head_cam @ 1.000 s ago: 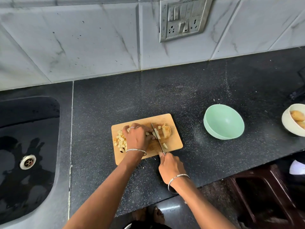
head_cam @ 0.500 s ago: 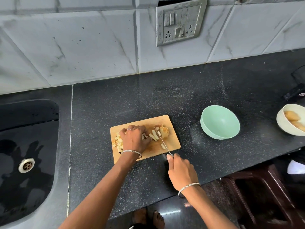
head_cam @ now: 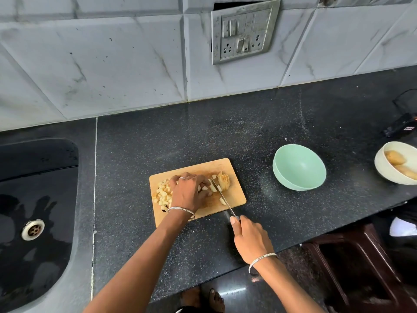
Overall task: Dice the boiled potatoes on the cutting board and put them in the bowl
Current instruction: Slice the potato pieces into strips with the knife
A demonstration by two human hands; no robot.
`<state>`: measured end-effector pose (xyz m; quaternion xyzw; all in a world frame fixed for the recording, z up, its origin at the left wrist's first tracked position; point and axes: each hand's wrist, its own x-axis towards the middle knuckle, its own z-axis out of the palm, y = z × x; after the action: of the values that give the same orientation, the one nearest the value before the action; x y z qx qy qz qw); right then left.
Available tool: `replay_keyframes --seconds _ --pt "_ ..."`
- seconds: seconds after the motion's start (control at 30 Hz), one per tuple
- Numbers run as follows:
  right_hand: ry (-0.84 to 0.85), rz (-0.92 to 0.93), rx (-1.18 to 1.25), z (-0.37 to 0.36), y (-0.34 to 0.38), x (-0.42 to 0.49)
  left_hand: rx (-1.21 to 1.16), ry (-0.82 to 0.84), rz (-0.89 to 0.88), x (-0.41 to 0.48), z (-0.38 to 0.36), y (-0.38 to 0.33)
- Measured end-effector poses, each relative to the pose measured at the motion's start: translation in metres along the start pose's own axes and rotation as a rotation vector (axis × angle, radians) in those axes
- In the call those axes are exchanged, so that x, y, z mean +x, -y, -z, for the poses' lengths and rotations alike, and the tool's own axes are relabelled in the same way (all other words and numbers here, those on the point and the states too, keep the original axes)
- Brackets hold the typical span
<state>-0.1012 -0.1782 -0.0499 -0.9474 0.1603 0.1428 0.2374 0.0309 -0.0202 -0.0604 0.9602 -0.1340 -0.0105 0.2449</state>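
Observation:
A wooden cutting board (head_cam: 235, 195) lies on the black counter. A pile of diced potato (head_cam: 163, 193) covers its left part, and a sliced potato piece (head_cam: 223, 181) sits at its right. My left hand (head_cam: 189, 192) presses down on potato in the board's middle. My right hand (head_cam: 251, 240) grips the handle of a knife (head_cam: 222, 196), whose blade slants across the board between my left hand and the sliced piece. An empty mint-green bowl (head_cam: 299, 167) stands to the right of the board.
A cream bowl (head_cam: 381, 166) holding whole potatoes (head_cam: 394, 157) sits at the right edge. A black sink (head_cam: 33, 222) fills the left. A switch plate (head_cam: 244, 32) hangs on the tiled wall. A dark stool (head_cam: 361, 267) stands below the counter's front edge.
My right hand has drawn back toward the counter's front edge, pulling the knife blade along the board. My left hand stays on the potato.

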Motion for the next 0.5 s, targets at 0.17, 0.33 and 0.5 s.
replay_keyframes --seconds 0.17,0.33,0.5 --pt "0.019 0.018 0.028 -0.011 0.011 0.001 -0.055 -0.099 0.015 0.002 0.006 0.008" --pt "0.089 0.040 0.102 -0.021 0.034 0.010 -0.024 -0.093 0.031 -0.001 0.021 0.013" --pt "0.091 0.043 0.162 -0.008 0.034 0.019 0.005 -0.101 -0.023 -0.005 0.026 0.022"
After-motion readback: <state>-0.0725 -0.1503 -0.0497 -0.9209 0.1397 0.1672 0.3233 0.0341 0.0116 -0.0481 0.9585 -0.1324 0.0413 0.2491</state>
